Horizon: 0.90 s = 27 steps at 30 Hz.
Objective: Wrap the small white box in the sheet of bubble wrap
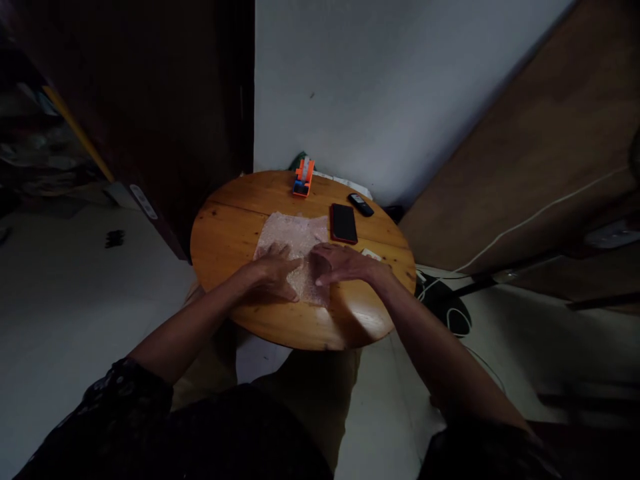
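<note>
The bubble-wrap sheet point(293, 230) lies near the middle of the table point(220, 223), in from its edges. The left hand point(275, 272) spreads on it, ungripping; whether the right hand point(346, 264) pinches it is unclear. Light, even pressure suits flattening.

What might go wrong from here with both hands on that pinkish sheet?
The right hand is close to the red-edged black device, so a sideways sweep might bump it.
The orange tape dispenser stands near the far edge of the table; a knock could send it off.
</note>
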Tool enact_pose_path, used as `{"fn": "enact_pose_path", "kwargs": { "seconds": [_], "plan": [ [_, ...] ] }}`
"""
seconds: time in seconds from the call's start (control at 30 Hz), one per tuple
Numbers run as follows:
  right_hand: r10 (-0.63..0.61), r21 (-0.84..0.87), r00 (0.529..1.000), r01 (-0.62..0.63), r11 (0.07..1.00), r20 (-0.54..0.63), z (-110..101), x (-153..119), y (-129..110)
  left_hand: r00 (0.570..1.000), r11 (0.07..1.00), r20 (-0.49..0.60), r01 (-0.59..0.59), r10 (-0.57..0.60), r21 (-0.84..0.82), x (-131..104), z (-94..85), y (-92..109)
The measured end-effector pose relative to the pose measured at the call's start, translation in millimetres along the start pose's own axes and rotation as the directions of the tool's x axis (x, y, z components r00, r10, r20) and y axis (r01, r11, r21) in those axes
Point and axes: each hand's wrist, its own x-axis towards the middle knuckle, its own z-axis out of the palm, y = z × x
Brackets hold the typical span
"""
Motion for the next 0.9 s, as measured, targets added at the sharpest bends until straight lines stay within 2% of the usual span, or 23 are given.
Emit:
{"fn": "enact_pose_path", "kwargs": {
  "seconds": [0.1,0.3,0.47,0.5,0.57,0.67,0.8,0.9],
  "plan": [
    [0.078,0.033,0.996,-0.080,0.996,0.033,8,-6,0,1.000,1.000,0.011,-0.004,0.004,0.025,2,-1.7,-1],
    [0.128,0.034,0.992,-0.127,0.991,-0.007,5,13,-16,1.000,0.999,0.008,0.030,-0.030,0.021,2,-15.6,-18],
    [0.147,0.033,0.987,-0.145,0.989,-0.067,10,14,-23,0.999,0.999,0.029,-0.039,0.038,0.033,-6,-28.0,-35],
    [0.143,0.046,0.986,-0.139,0.989,-0.085,13,12,-23,0.999,0.998,-0.001,-0.045,0.045,0.034,-7,-28.3,-34],
    [0.142,0.055,0.981,-0.136,0.989,-0.131,21,8,-21,0.990,0.998,-0.129,-0.052,0.054,0.021,-5,-26.7,-25],
    [0.156,0.047,0.966,-0.150,0.988,-0.204,32,3,-21,0.939,0.990,-0.327,-0.132,0.108,-0.053,8,-20.1,-3],
    [0.146,0.076,0.961,-0.132,0.988,-0.233,40,0,-21,0.914,0.924,-0.366,-0.280,0.173,-0.262,33,-5.6,21],
    [0.143,0.116,0.965,-0.120,0.986,-0.218,38,-3,-18,0.918,0.907,-0.382,-0.250,0.109,-0.340,43,8.2,25]
  ]
}}
